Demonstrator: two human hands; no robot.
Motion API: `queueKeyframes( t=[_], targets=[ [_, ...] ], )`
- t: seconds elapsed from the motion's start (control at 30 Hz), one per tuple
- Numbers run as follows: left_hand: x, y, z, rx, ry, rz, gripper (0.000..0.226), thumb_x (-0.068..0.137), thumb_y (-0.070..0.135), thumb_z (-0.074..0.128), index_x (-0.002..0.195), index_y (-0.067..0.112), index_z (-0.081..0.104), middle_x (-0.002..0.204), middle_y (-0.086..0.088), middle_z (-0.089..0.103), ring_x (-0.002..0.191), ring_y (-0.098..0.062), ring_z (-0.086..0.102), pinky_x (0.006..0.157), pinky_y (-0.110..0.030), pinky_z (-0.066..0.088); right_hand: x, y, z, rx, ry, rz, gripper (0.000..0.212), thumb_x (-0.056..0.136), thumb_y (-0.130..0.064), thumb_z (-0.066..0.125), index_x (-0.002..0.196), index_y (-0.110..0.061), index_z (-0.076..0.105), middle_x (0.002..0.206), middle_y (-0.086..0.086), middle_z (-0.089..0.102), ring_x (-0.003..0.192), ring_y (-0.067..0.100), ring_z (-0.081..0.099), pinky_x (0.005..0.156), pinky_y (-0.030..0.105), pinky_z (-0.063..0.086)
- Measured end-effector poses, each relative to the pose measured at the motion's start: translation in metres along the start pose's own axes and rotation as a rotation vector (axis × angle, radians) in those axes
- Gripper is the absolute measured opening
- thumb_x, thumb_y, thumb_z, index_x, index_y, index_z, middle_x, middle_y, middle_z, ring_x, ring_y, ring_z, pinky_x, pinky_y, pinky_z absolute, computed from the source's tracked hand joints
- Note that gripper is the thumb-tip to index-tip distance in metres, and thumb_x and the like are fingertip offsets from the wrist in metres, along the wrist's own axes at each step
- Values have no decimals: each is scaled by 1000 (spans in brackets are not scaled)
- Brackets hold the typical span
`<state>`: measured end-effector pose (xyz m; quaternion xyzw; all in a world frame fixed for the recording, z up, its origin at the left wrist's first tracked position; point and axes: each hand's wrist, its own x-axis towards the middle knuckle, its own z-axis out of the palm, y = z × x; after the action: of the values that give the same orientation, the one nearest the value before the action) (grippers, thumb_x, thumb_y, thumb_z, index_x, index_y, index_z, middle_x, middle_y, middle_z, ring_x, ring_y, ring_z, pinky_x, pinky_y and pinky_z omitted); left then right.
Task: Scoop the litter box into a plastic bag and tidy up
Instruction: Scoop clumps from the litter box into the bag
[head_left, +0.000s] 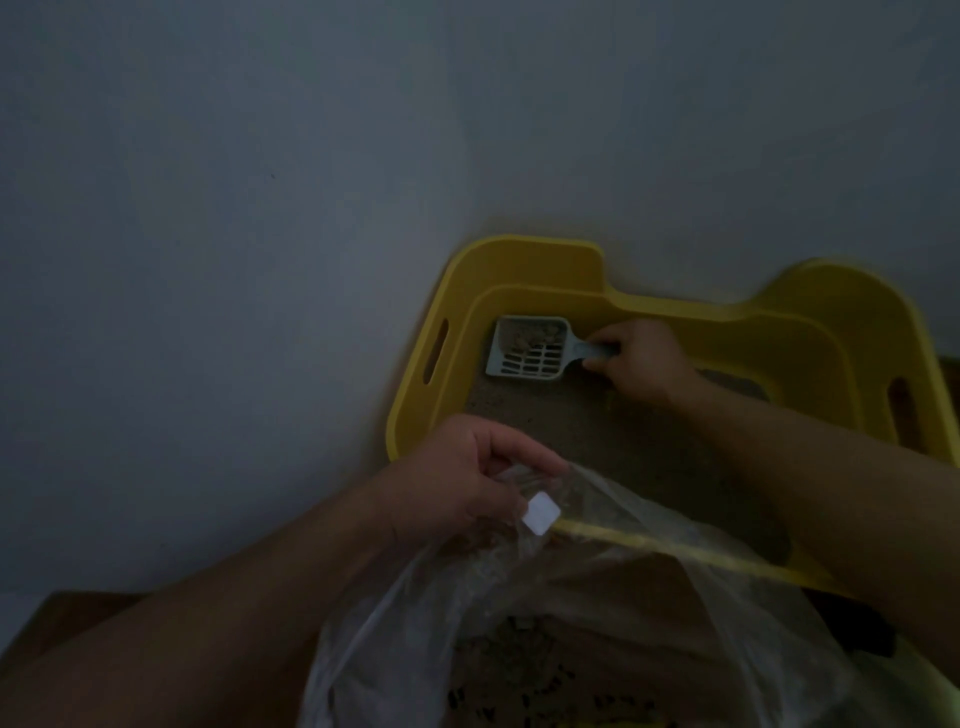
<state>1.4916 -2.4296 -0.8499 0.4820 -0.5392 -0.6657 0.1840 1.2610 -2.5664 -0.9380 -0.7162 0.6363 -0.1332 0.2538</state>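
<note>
A yellow litter box (415, 410) stands in the corner, filled with brownish-grey litter (613, 441). My right hand (641, 364) grips the handle of a pale slotted scoop (530, 345), which is at the box's far left corner and carries some clumps. My left hand (467, 483) pinches the rim of a clear plastic bag (597, 613) and holds it open over the box's near edge. Dark clumps lie at the bottom of the bag. A white square label sits on the bag by my fingers.
Plain grey walls (234, 260) close in behind and to the left of the box. A strip of brown floor (67, 618) shows at bottom left. The light is dim.
</note>
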Motion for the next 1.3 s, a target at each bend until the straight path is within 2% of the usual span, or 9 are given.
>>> queueKeyframes(
  t=[0.23,0.37,0.43,0.5,0.67,0.83,1.0,1.13,1.3],
  targets=[
    [-1,3,1,-18,-13,3,47,74,-16,67,97,23,78,93,-4,77,80,-13,72,71,-26,56,-8,-6,-7,82,12,38,34,88,-26,72,121,-17,70,117,5,69,96,18,63,88,35,52],
    [-1,4,3,-13,17,19,46,70,-14,69,93,25,80,100,-12,77,88,-24,72,77,-33,59,-17,-7,-21,72,25,3,33,87,-27,73,119,-17,71,114,4,70,92,16,61,84,31,50],
    [-1,5,4,-15,18,20,47,73,-18,67,95,22,79,96,-11,77,84,-21,73,73,-31,60,-22,-8,-32,57,46,-12,31,85,-28,75,114,-16,73,109,5,73,91,18,63,84,33,52],
    [-2,8,5,-5,23,24,43,67,-12,70,95,20,79,92,-8,78,79,-16,74,69,-27,58,-29,-9,-44,65,62,-18,29,83,-28,77,109,-14,75,103,6,74,87,18,64,81,35,53],
    [-7,15,8,49,39,50,41,62,-1,72,94,24,80,106,-17,75,94,-29,71,84,-39,57,-50,-10,-71,47,96,-38,29,81,-25,79,107,-13,76,100,10,74,85,18,63,78,32,50],
    [-25,21,7,71,61,52,43,66,-5,75,90,30,81,100,-7,78,90,-18,72,77,-29,57,-72,-16,-93,52,128,-52,33,82,-25,78,113,-13,75,104,9,74,89,19,64,80,32,50],
    [-37,29,15,114,84,55,47,72,-11,77,87,33,81,93,-2,77,83,-15,70,79,-32,58,-92,-22,-110,90,128,-71,33,83,-25,77,114,-13,74,105,6,73,90,14,63,75,25,43],
    [-43,32,16,178,108,59,42,72,-5,80,87,35,80,90,1,77,81,-12,68,83,-37,56,-113,-23,-122,130,142,-82,29,82,-23,79,109,-14,76,99,4,74,90,17,66,79,31,51],
    [-51,35,19,230,141,80,35,75,-6,79,86,27,79,73,10,73,69,-1,63,66,-19,52,-137,-19,-135,117,129,-81,21,82,-22,79,102,-18,77,90,6,74,82,21,68,74,35,53]
  ],
)
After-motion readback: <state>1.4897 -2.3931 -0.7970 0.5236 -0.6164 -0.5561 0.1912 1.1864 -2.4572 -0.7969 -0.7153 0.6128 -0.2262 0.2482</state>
